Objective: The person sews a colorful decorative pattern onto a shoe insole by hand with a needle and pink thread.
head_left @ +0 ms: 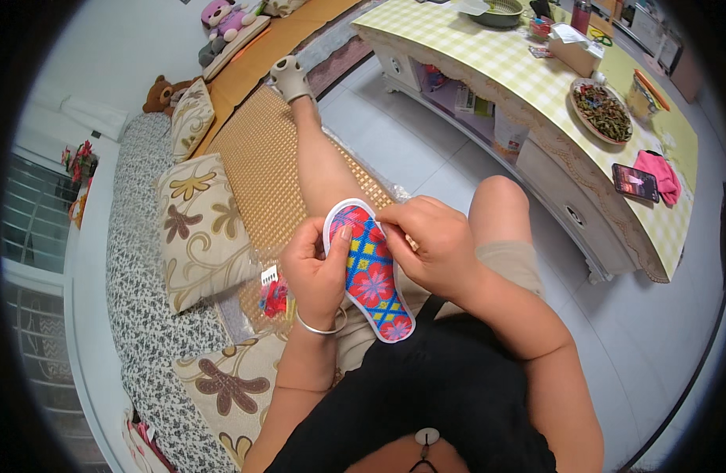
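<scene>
Woven tan mat [245, 146] laid out beneath one outstretched bare leg [319, 154], and straight to the hands! Left hand [311, 272] gripping a patterned insole [371, 284], thumb pressed on its face, other fingers mostly hidden behind, presumably bracing it against any tug. Right hand [434, 240] curled closed at the white upper rim, thumb and forefinger drawn in there; impossible to tell whether anything fine sits in that pinch. Insole raised above the beige shorts [508, 264], narrower end toward the body, likely for a clear view of that red, blue and yellow pattern. Just left of the left hand, handily near: a small bright packet [274, 298], contents unclear. Further out, a flowered cushion [205, 229] lying beside the mat. Over to the right, a table [489, 59] in checked cloth, with plated food [601, 112], then a phone [635, 183] against a pink cloth [662, 175], close to the edge, perhaps for easy glancing.
</scene>
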The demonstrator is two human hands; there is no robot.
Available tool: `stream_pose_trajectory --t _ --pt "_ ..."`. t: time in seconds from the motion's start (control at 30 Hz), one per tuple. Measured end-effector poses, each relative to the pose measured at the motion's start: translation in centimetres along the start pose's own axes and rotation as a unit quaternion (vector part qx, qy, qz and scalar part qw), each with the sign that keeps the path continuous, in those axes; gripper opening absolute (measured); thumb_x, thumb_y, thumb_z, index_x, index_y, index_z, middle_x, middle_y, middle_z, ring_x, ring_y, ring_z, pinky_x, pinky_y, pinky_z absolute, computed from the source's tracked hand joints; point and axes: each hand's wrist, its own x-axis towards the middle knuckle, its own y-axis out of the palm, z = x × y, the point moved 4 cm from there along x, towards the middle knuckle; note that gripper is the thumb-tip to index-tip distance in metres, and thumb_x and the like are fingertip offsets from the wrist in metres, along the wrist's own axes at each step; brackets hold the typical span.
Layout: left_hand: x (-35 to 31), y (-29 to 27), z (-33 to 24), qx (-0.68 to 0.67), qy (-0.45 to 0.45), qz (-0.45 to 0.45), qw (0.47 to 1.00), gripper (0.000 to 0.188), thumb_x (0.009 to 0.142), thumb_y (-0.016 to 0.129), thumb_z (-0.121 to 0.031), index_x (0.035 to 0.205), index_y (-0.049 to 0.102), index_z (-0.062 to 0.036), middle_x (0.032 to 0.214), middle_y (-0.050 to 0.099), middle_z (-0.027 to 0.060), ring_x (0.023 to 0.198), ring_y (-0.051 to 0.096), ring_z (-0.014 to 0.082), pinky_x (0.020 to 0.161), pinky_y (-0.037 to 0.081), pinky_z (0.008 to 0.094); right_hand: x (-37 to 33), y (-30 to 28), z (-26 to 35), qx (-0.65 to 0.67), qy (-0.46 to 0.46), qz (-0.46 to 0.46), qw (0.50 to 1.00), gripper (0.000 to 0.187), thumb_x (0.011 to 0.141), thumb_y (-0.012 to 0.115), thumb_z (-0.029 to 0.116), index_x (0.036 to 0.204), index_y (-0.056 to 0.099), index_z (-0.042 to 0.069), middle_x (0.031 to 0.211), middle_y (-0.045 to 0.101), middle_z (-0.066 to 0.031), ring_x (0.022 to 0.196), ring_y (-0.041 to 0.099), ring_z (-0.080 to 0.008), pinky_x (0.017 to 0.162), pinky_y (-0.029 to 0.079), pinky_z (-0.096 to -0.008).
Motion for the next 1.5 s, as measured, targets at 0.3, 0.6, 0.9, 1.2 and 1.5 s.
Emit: stream_pose_trajectory --t 0.3,0.6,0.9,1.2,1.5 --pt "0.0 -0.2 0.2 -0.055 -0.051 -0.004 0.997 0.009 0.087 0.065 -0.005 0.088 0.061 0.0029 0.076 0.063 0.0011 0.066 0.054 0.0028 0.057 0.044 0.0176 0.5 2.2 -0.8 -0.031 -0.018 -0.025 0.999 0.011 0.072 0.066 0.005 0.083 0.062 0.005 0.069 0.059 -0.0108 0.061 0.058 -0.0291 0.054 0.047 -0.0385" --pt "0.3 -0.1 0.2 -0.084 -0.054 0.008 0.995 0.006 0.087 0.064 -0.002 0.089 0.061 0.0033 0.079 0.064 0.0019 0.067 0.056 0.0028 0.058 0.045 0.0172 0.6 2.2 -0.3 -0.01 -0.011 0.003 1.0 0.009 0.072 0.066 0.004 0.079 0.06 0.004 0.067 0.058 -0.0114 0.061 0.059 -0.0294 0.054 0.047 -0.0386" --pt "0.3 0.1 0.1 -0.079 -0.046 0.019 0.996 0.006 0.086 0.064 -0.002 0.088 0.061 0.0026 0.078 0.063 0.0012 0.067 0.055 0.0023 0.058 0.045 0.0168 0.5 2.1 -0.5 -0.014 -0.008 -0.009 1.0 0.008 0.073 0.065 0.004 0.078 0.059 0.004 0.067 0.058 -0.0116 0.061 0.059 -0.0298 0.053 0.046 -0.0389" --pt "-0.1 -0.1 -0.6 0.063 0.047 0.003 0.997 0.01 0.083 0.067 -0.005 0.081 0.06 0.0021 0.069 0.061 0.0028 0.057 0.051 0.0065 0.051 0.041 0.0235 0.7 1.6 0.4 -0.044 -0.024 -0.005 0.999 0.01 0.071 0.065 0.006 0.073 0.056 0.005 0.065 0.056 -0.0106 0.06 0.058 -0.0291 0.053 0.046 -0.0382" --pt "-1.2 1.1 -3.0 0.264 0.202 -0.045 0.942 0.006 0.08 0.066 -0.004 0.078 0.061 -0.001 0.065 0.056 0.011 0.053 0.053 0.0247 0.049 0.041 0.0334 0.6 1.9 1.2 -0.087 -0.055 0.001 0.995 0.012 0.071 0.066 0.008 0.075 0.056 0.004 0.065 0.056 -0.0103 0.059 0.058 -0.0275 0.052 0.046 -0.0362"
